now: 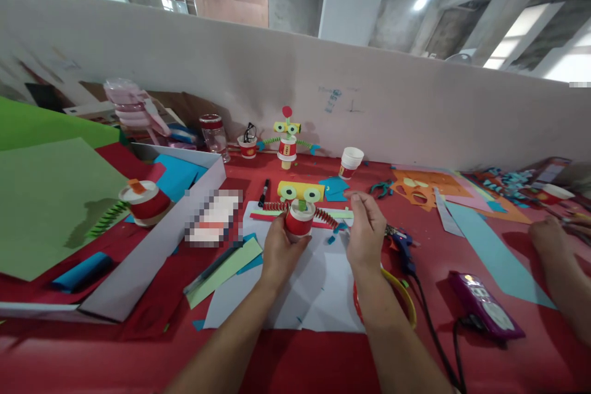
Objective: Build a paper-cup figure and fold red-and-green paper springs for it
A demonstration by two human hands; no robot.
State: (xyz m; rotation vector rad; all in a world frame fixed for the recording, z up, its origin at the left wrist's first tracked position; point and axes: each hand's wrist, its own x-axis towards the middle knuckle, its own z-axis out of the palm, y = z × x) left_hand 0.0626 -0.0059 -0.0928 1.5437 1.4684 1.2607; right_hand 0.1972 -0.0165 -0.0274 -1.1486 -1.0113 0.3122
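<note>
One hand, the left hand [277, 251], grips the red cup [298, 223] over white paper [325, 283], maybe to steady it. The curled right hand [367, 231] may hold something; I can't tell. A glue gun [403, 246] lies close, probably for easy reach.

A cup [300, 220] sits in the left hand [282, 251] above paper [318, 301]; a glue gun [402, 249] lies right, behind perhaps a tape roll [408, 303].

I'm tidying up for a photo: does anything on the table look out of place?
Yes: black-framed glasses stick up out of a red-and-white paper cup near the partition, an unusual holder for them.
</note>
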